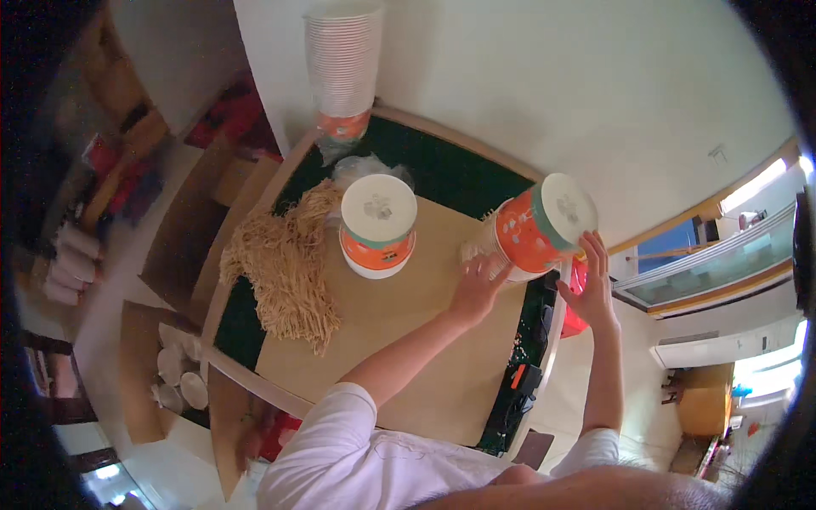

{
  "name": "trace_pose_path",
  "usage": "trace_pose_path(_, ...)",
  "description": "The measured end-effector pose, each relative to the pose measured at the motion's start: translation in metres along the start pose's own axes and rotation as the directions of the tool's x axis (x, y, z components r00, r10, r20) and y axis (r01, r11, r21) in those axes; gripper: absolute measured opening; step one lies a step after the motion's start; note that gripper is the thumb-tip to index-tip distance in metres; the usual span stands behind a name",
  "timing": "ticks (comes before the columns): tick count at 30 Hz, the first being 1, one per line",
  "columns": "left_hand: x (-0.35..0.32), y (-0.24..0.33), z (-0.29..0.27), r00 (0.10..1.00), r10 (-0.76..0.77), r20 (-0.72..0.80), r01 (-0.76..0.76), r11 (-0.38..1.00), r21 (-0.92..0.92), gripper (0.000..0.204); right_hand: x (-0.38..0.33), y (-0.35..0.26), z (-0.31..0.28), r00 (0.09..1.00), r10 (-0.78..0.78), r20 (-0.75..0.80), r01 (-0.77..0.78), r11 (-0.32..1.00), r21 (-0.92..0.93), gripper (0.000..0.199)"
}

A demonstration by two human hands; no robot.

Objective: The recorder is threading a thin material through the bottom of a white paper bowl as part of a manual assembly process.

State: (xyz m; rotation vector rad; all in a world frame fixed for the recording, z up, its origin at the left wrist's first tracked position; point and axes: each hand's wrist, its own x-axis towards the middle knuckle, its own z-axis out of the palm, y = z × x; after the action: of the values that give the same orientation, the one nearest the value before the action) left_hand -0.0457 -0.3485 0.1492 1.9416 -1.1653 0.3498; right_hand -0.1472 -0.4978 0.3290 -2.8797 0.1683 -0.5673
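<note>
A stack of orange paper tubs (520, 231) with green bands stands base up on the right of the table, its white bottom facing up. My left hand (478, 289) is at the stack's lower rim, fingers curled against it and partly hidden. Beside the upper right edge is my right hand (593, 285), its fingers stretched and thumb apart; whether it touches is hard to tell. Pale strands (476, 246) show by the left fingers. Another orange tub (379, 223) sits base up at mid-table. Tan shredded paper (287, 263) lies heaped to its left.
A tall stack of white tubs (342, 64) rises at the back-left corner by the wall. Clear plastic (367, 170) lies near it. A tan board (408, 340) covers much of the green tabletop. Cables and an orange-black device (525, 379) line the right edge. Cardboard boxes (140, 374) stand at left.
</note>
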Motion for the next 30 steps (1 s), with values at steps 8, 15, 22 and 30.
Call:
trace_pose_path(8,-0.006,0.002,-0.002,0.997,-0.056,0.053,0.049,0.991,0.128,0.054,-0.002,0.003,0.005,0.998,-0.01,-0.058,0.008,1.0,-0.027,0.071)
trace_pose_path(15,-0.097,-0.064,-0.037,0.948,-0.318,-0.009,0.314,0.941,-0.129,0.026,-0.02,-0.051,0.036,0.929,0.246,-0.276,-0.2,0.962,0.184,0.045)
trace_pose_path(22,-0.124,-0.197,-0.106,0.678,-0.725,-0.122,0.709,0.689,-0.154,0.017,-0.029,-0.079,0.247,0.891,0.434,0.129,-0.382,0.567,0.73,0.016)
trace_pose_path(30,-0.068,-0.241,-0.136,0.402,-0.878,0.259,0.783,0.184,-0.594,0.013,0.018,-0.065,0.351,0.766,0.47,0.439,-0.501,0.008,0.865,0.022)
